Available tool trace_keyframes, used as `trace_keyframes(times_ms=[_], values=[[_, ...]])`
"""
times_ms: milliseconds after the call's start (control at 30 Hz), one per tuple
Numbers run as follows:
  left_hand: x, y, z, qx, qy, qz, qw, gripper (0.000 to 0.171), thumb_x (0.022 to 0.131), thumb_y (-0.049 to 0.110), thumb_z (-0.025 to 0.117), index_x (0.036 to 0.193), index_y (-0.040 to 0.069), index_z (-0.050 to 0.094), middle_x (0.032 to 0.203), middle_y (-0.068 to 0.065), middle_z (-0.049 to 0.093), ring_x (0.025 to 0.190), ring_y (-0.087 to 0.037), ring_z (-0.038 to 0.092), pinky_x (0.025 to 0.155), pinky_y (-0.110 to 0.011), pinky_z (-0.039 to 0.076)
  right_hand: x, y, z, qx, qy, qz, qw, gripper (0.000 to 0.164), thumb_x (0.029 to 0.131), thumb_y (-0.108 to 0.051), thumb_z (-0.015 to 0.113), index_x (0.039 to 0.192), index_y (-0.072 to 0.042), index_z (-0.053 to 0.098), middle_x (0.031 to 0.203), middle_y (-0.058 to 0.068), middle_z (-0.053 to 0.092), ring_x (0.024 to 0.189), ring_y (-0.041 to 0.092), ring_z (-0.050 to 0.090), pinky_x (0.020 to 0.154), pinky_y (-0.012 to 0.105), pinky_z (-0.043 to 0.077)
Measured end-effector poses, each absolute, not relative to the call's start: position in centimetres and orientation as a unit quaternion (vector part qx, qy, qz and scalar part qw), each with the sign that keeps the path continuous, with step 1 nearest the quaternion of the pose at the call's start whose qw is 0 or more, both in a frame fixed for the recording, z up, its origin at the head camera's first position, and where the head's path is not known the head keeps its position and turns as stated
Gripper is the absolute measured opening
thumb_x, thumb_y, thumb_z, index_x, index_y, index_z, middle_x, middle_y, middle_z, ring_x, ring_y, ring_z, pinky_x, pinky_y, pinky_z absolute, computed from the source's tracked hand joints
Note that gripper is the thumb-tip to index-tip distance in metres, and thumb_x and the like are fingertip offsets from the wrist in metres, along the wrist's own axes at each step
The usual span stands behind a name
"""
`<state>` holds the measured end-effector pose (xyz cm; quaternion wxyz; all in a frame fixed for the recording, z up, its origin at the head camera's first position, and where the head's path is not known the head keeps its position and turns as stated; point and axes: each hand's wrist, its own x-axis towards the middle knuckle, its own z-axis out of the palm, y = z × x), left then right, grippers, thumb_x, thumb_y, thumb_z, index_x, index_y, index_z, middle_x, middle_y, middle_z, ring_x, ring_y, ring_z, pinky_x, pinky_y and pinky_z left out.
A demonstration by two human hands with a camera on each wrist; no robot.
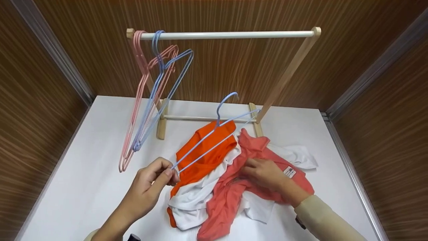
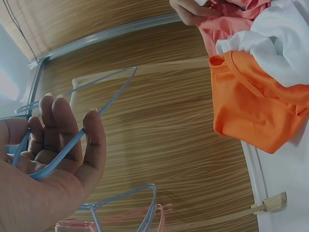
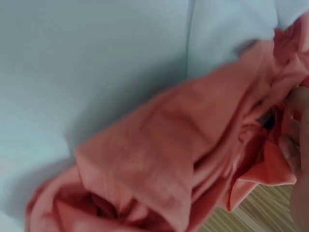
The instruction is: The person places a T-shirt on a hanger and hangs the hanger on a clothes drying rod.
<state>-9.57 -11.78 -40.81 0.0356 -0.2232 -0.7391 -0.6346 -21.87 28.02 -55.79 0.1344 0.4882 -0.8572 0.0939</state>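
Observation:
My left hand [image 1: 152,182] grips one end of a blue wire hanger [image 1: 200,142], whose hook points up and away over the clothes. In the left wrist view the hanger's blue wire [image 2: 65,151] crosses the palm between thumb and fingers. My right hand [image 1: 262,172] holds the coral-pink garment [image 1: 230,192] near its middle, with fingertips partly hidden in the folds. That garment, crumpled and bearing a white label [image 1: 289,172], fills much of the right wrist view. Beside it lie an orange garment [image 1: 204,144] and white garments [image 1: 192,207], overlapping in a pile.
A rack with a white rail [image 1: 230,34] and wooden legs [image 1: 289,75] stands at the back. Pink hangers [image 1: 133,113] and blue hangers [image 1: 155,90] hang at its left end. Wood-grain panels [image 1: 388,140] enclose the white table [image 1: 83,187] at the back and sides.

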Motion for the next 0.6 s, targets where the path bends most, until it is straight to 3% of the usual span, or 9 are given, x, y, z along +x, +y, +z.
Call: trace_keyframes(times_ms=[133, 233, 367, 600], values=[[-9.6, -11.6, -40.9, -0.227, -0.741, -0.631, 0.035, 0.014, 0.104, 0.006, 0.047, 0.095, 0.008, 0.057, 0.083, -0.001, 0.065, 0.077, -0.017, 0.066, 0.072, -0.033, 0.059, -22.0, 27.8, -56.8, 0.442, -0.888, 0.088, 0.092, 0.046, 0.086, -0.030, 0.078, 0.130, -0.024, 0.066, 0.123, 0.004, 0.063, 0.105, 0.024, 0.064, 0.081, 0.043, 0.059], [-9.5, -11.6, -41.0, -0.230, -0.740, -0.631, 0.034, 0.014, 0.104, 0.006, 0.047, 0.095, 0.008, 0.057, 0.084, -0.001, 0.065, 0.077, -0.017, 0.066, 0.072, -0.033, 0.059, -22.2, 27.7, -57.3, 0.402, -0.908, 0.100, 0.064, 0.047, 0.088, -0.032, 0.076, 0.133, -0.024, 0.064, 0.127, 0.003, 0.062, 0.113, 0.025, 0.062, 0.089, 0.047, 0.057], [-9.2, -11.8, -41.0, -0.236, -0.737, -0.633, 0.033, 0.014, 0.105, 0.006, 0.047, 0.096, 0.007, 0.057, 0.084, -0.001, 0.065, 0.077, -0.018, 0.066, 0.072, -0.033, 0.059, -22.4, 27.6, -56.9, 0.359, -0.918, 0.158, 0.066, 0.032, 0.092, -0.026, 0.072, 0.124, -0.022, 0.070, 0.117, -0.001, 0.066, 0.108, 0.020, 0.062, 0.092, 0.042, 0.055], [-8.8, -12.2, -41.3, -0.238, -0.737, -0.631, 0.041, 0.015, 0.104, 0.004, 0.046, 0.095, 0.008, 0.057, 0.084, -0.001, 0.065, 0.075, -0.018, 0.065, 0.071, -0.032, 0.059, -22.4, 27.8, -54.3, 0.305, -0.914, 0.240, 0.117, 0.013, 0.092, -0.025, 0.069, 0.104, -0.022, 0.071, 0.097, -0.007, 0.066, 0.090, 0.012, 0.059, 0.079, 0.036, 0.055]])
